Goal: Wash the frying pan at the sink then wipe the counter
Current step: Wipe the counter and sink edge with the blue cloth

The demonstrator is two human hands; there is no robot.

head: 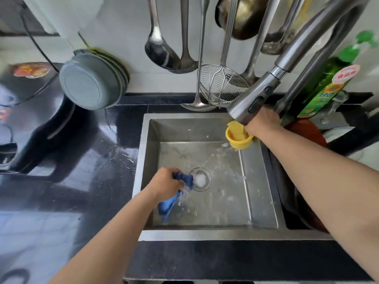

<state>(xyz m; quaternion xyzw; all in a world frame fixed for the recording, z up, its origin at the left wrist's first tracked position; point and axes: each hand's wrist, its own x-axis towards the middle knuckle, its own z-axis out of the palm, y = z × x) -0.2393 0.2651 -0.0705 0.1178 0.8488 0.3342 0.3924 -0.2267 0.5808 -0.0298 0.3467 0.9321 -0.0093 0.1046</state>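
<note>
cloth (185, 179) in sink (260, 181), plates (90, 80) left, bottle (326, 87) right

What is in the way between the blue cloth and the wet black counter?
Only the sink's left wall. The left hand grips the blue cloth down in the basin, so it must lift over that rim to reach the counter.
</note>
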